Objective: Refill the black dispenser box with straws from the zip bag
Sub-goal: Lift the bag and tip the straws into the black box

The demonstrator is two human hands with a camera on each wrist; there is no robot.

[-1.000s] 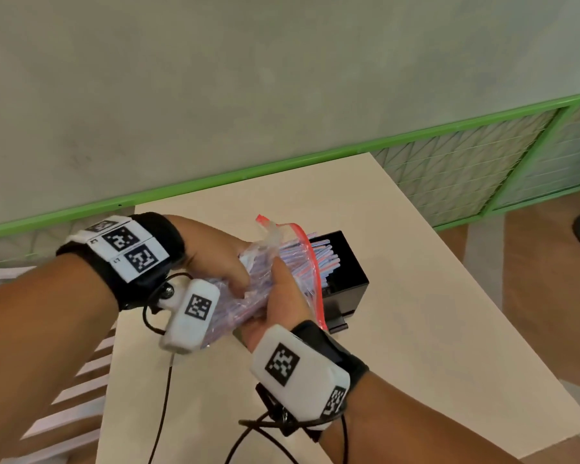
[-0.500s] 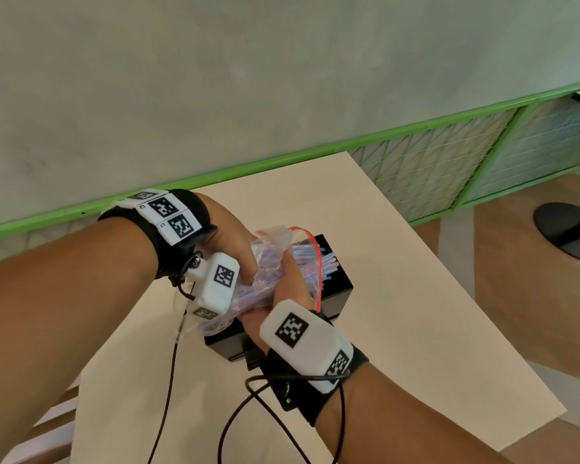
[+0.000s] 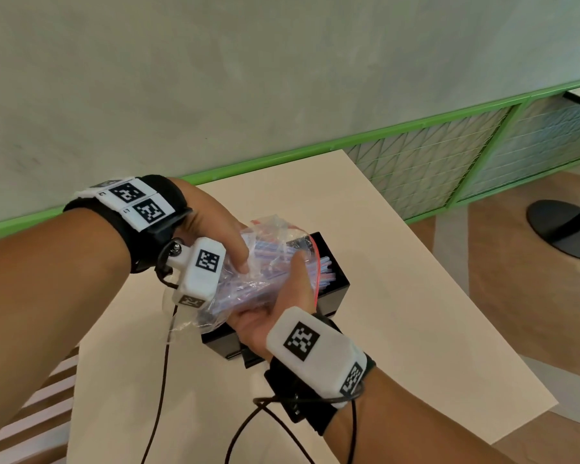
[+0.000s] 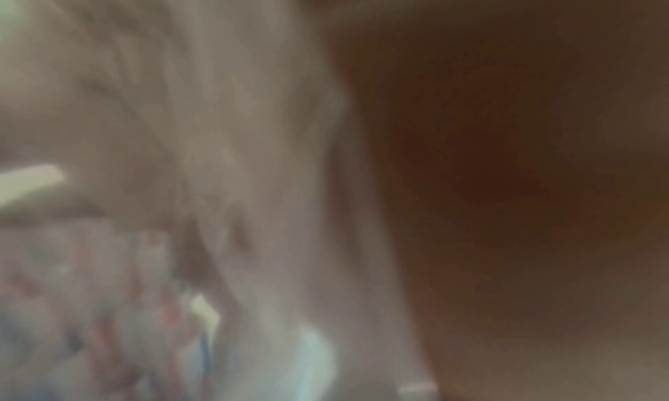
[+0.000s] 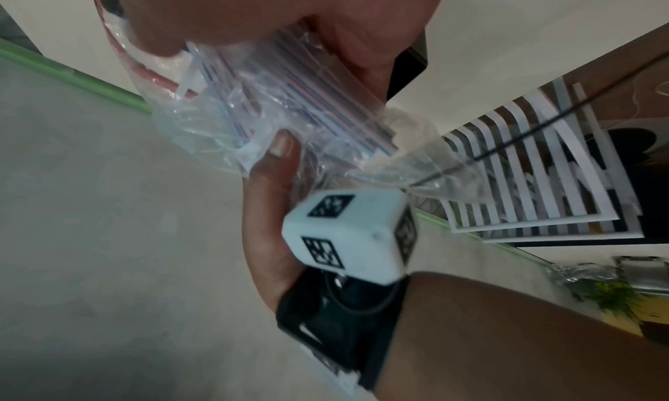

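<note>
A clear zip bag (image 3: pixel 265 262) with a red zip strip holds a bundle of red and blue striped straws (image 3: pixel 275 259). Both hands hold it just above the black dispenser box (image 3: pixel 332 289) on the beige table (image 3: pixel 416 329). My left hand (image 3: pixel 228 242) grips the bag's upper rear part, thumb on the plastic. My right hand (image 3: pixel 282 303) grips the bundle from below, thumb over the top. Straw tips (image 3: pixel 325 266) stick out of the bag mouth over the box's far end. In the right wrist view, the bag (image 5: pixel 289 106) sits between both hands. The left wrist view is blurred.
The box's near end (image 3: pixel 228 346) juts out under my right hand. The table's right edge (image 3: pixel 466 296) drops to a wooden floor with a black table base (image 3: pixel 566 226). A green-framed mesh barrier (image 3: pixel 449 162) runs behind. White slats (image 3: pixel 41 413) lie at lower left.
Both hands lowered the bag toward the black box and now hold it just over the box. The straw tips reach further out of the bag mouth.
</note>
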